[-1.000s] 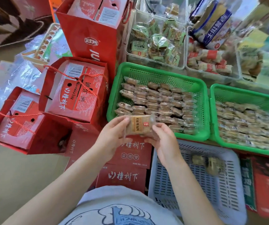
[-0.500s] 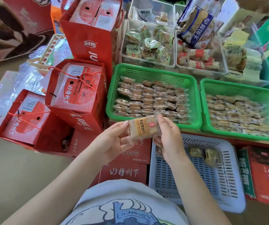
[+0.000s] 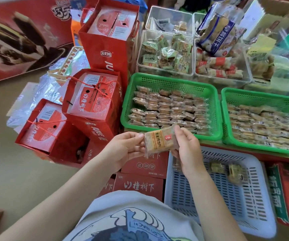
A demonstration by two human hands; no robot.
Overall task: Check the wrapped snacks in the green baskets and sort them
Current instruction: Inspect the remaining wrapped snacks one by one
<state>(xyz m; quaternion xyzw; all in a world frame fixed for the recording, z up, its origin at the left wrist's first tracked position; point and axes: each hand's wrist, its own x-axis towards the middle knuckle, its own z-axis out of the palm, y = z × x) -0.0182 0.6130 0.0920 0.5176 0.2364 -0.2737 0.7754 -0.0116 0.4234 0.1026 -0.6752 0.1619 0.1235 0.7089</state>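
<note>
Inspection goes best with the wrapped snack turned label up, seams checked before sorting. Left hand pinches its left end, right hand grips the right end, held above the near rim of the left green basket, beyond the lilac basket.

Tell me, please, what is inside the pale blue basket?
The pale blue basket holds two wrapped snacks; the right hand covers its near-left corner, where another seems to lie.

Both hands have tilted the wrapped snack, right end now higher
</note>
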